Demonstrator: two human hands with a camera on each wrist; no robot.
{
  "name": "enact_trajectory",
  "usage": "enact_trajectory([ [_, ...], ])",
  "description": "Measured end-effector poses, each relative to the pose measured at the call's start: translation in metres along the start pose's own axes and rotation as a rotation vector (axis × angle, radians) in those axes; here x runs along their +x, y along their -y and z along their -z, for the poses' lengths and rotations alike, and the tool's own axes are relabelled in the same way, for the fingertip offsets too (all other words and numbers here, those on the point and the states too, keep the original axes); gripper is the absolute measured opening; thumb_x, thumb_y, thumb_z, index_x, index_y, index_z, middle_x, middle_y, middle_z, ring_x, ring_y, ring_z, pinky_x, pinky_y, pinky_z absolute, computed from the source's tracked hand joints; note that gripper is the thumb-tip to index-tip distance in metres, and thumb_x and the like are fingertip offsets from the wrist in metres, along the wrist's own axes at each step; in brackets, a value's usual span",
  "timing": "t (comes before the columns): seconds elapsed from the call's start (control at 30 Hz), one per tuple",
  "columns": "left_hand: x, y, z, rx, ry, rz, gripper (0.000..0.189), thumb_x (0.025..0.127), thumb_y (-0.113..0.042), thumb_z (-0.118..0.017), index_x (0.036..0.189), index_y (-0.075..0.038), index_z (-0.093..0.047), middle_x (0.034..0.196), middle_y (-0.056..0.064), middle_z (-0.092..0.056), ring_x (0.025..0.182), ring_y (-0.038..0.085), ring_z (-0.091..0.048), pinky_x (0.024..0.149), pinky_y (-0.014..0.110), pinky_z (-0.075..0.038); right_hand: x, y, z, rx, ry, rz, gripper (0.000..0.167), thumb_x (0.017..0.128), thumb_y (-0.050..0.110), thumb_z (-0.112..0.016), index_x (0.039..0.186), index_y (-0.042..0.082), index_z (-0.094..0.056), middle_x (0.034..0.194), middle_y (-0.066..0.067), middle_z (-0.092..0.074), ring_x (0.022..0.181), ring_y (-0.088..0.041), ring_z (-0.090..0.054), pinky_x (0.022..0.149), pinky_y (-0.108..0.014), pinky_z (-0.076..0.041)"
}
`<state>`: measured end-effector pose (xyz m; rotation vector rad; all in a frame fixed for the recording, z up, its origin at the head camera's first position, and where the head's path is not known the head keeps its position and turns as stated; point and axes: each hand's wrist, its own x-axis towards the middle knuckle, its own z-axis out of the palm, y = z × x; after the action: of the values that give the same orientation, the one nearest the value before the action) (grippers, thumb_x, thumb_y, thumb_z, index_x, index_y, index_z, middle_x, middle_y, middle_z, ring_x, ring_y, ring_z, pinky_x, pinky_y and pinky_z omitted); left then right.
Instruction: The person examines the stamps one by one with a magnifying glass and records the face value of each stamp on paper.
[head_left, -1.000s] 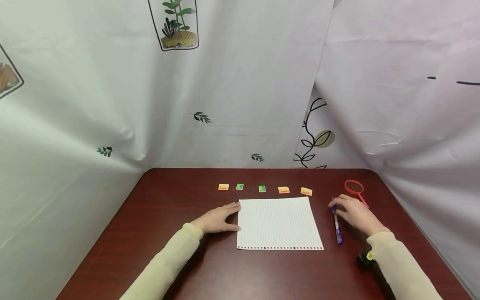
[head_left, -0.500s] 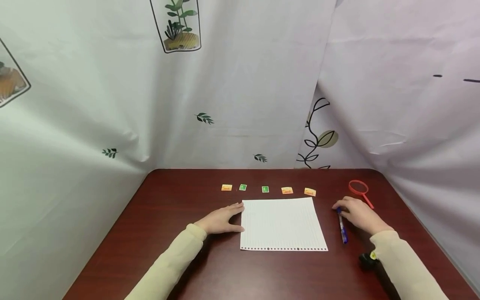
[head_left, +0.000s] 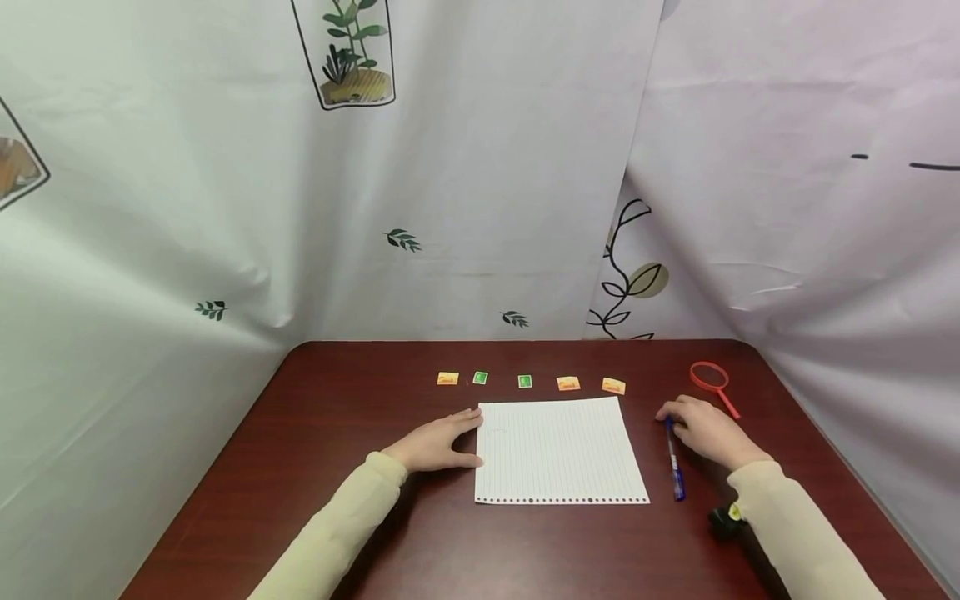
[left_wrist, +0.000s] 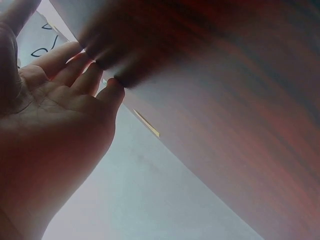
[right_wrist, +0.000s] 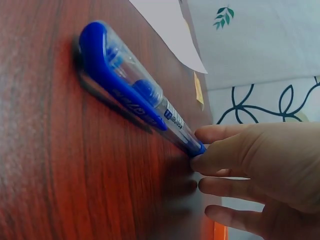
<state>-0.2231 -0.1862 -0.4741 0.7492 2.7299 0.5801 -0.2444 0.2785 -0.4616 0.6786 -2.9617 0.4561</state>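
My right hand (head_left: 708,429) pinches the far end of a blue capped pen (head_left: 674,467) between thumb and forefinger. In the right wrist view the pen (right_wrist: 135,95) points its blue cap toward the camera, and the tip lies hidden in the fingers. The other fingers of this hand (right_wrist: 260,170) reach down toward the table. My left hand (head_left: 435,442) lies at the left edge of a lined sheet of paper (head_left: 558,454), thumb and fingers spread at that edge. From the left wrist, the hand (left_wrist: 60,110) shows its palm and extended fingers, fingertips on the dark tabletop.
Behind the paper a row of small cards runs across the table (head_left: 337,500), among them an orange card (head_left: 568,383) and a green card (head_left: 525,382). A red magnifying glass (head_left: 727,400) lies beyond my right hand. Pale printed curtains (head_left: 480,167) hang around the table.
The pen has shifted slightly toward the near edge in my right hand; its far tip, visible past the fingers a second ago, is now hidden. My left hand and the paper stay put.
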Motion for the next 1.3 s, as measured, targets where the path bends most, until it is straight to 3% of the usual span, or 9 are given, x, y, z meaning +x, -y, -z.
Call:
enact_trajectory([
  [0.3, 0.000, -0.004, 0.000, -0.007, 0.001, -0.007, 0.081, 0.090, -0.049, -0.071, 0.154, -0.009, -0.043, 0.162, 0.003, -0.033, 0.150, 0.022, -0.028, 0.115, 0.047, -0.033, -0.004, -0.005, 0.005, 0.054, 0.014, -0.019, 0.029, 0.082, -0.012, -0.064, 0.101, 0.008, -0.074, 0.096, -0.009, -0.066, 0.086, -0.026, -0.064, 0.080, -0.054, -0.055],
  [0.47, 0.001, -0.003, 0.001, -0.011, -0.005, -0.029, 0.079, 0.091, -0.049, -0.071, 0.153, -0.008, -0.044, 0.163, 0.005, -0.031, 0.150, 0.024, -0.028, 0.115, 0.047, -0.034, -0.004, -0.011, 0.015, 0.101, -0.047, -0.040, 0.030, 0.083, -0.012, -0.060, 0.104, 0.005, -0.073, 0.095, -0.009, -0.068, 0.088, -0.029, -0.065, 0.081, -0.056, -0.054],
  [0.63, 0.001, -0.003, 0.002, -0.021, -0.027, -0.044, 0.074, 0.094, -0.046, -0.068, 0.152, -0.007, -0.045, 0.163, 0.007, -0.032, 0.149, 0.024, -0.031, 0.114, 0.046, -0.035, -0.004, -0.019, 0.030, 0.090, -0.142, -0.060, 0.022, 0.088, -0.006, -0.062, 0.107, -0.001, -0.072, 0.102, -0.020, -0.070, 0.085, -0.033, -0.064, 0.075, -0.054, -0.052],
  [0.87, 0.005, -0.002, 0.004, 0.008, -0.110, -0.049, 0.063, 0.099, -0.040, -0.063, 0.150, -0.006, -0.048, 0.159, 0.008, -0.038, 0.147, 0.026, -0.034, 0.114, 0.046, -0.036, -0.012, -0.035, 0.044, 0.085, -0.279, -0.209, 0.024, 0.093, 0.002, -0.063, 0.112, -0.011, -0.067, 0.106, -0.034, -0.064, 0.094, -0.051, -0.061, 0.076, -0.064, -0.048],
  [0.97, 0.009, -0.001, 0.004, 0.023, -0.136, -0.034, 0.061, 0.099, -0.038, -0.064, 0.149, -0.006, -0.050, 0.157, 0.009, -0.041, 0.146, 0.027, -0.036, 0.114, 0.046, -0.036, -0.016, -0.043, 0.044, 0.089, -0.301, -0.267, 0.025, 0.093, 0.004, -0.063, 0.111, -0.014, -0.065, 0.103, -0.036, -0.064, 0.090, -0.051, -0.061, 0.073, -0.063, -0.048],
  [1.17, 0.017, 0.000, 0.005, 0.050, -0.130, -0.015, 0.060, 0.100, -0.036, -0.063, 0.148, -0.004, -0.049, 0.156, 0.011, -0.043, 0.148, 0.027, -0.033, 0.119, 0.043, -0.028, -0.021, -0.057, 0.035, 0.105, -0.254, -0.337, 0.032, 0.094, 0.011, -0.063, 0.110, -0.016, -0.064, 0.102, -0.035, -0.065, 0.089, -0.053, -0.061, 0.070, -0.062, -0.049],
  [1.3, 0.023, 0.002, 0.009, 0.044, -0.149, 0.006, 0.061, 0.100, -0.037, -0.063, 0.149, -0.003, -0.048, 0.156, 0.013, -0.043, 0.148, 0.027, -0.033, 0.119, 0.043, -0.028, -0.020, -0.060, 0.030, 0.117, -0.194, -0.361, 0.039, 0.095, 0.017, -0.065, 0.110, -0.018, -0.062, 0.103, -0.036, -0.065, 0.090, -0.053, -0.061, 0.071, -0.061, -0.049],
])
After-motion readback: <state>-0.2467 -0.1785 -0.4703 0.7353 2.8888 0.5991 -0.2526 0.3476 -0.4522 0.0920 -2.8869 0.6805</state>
